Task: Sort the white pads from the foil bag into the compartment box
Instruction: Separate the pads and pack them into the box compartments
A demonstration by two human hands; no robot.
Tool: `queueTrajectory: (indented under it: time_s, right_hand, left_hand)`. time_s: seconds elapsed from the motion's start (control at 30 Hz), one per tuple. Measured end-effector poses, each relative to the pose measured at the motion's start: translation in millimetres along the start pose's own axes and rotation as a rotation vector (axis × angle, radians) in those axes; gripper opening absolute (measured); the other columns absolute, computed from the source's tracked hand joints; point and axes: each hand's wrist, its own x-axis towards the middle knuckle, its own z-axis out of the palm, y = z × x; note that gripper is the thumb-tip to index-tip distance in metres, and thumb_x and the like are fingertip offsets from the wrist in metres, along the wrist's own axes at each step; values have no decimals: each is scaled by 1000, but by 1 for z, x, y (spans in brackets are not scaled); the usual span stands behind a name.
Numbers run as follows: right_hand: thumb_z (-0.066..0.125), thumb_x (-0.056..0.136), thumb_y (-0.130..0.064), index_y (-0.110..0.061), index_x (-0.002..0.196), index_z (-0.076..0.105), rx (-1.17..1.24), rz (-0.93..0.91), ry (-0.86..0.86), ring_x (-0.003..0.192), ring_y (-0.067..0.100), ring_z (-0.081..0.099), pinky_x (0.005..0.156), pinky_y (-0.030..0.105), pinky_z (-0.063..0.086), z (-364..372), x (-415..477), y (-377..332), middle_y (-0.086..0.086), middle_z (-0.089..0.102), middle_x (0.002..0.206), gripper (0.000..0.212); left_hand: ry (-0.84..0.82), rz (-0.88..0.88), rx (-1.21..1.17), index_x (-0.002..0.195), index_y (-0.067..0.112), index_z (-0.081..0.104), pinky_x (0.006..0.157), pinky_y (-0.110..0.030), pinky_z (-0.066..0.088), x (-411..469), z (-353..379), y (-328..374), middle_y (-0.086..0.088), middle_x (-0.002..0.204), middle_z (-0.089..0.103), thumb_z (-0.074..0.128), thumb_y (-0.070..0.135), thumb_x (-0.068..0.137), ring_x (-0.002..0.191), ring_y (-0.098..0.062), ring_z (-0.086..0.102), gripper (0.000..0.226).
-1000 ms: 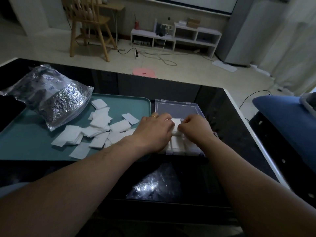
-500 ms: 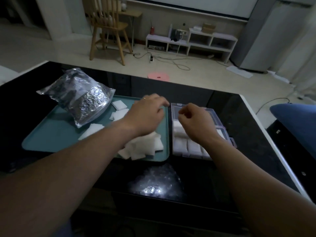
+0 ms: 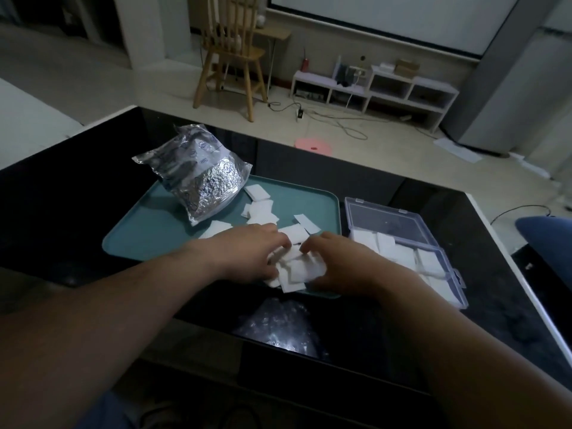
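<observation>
Having left the compartment box (image 3: 387,221), the right hand (image 3: 340,261) now joins the left hand (image 3: 247,258) at the teal tray's (image 3: 148,241) near corner. Both curl their fingers round a jumbled heap of thin square white pads (image 3: 295,269), apparently gripping it. Beyond the fingertips more pads lie scattered toward the crumpled foil bag (image 3: 204,178); right of them the box holds stacked pads.

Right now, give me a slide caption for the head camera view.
Left hand and right hand gather white pads on the teal tray, foil bag behind, compartment box alongside.
</observation>
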Motion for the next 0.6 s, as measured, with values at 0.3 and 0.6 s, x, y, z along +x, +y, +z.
queueTrajectory:
  time_s: [0.3,0.6]
  right_hand:
    - [59,99,-25,-27,127,64,26,53,209,110,27,64,86,36,48,5,3,-2,2,69,124,28]
    - [58,103,-22,-16,103,65,537,171,275,79,16,70,70,34,54,-7,0,13,2,74,90,10]
  left_hand:
    - [77,-9,43,130,31,54,94,-42,48,11,5,-4,3,125,56,60,44,94,119,-22,56,39]
    - [258,-87,-230,143,27,46,100,-38,43,18,1,1,-1,135,55,58,40,96,124,-22,52,50]
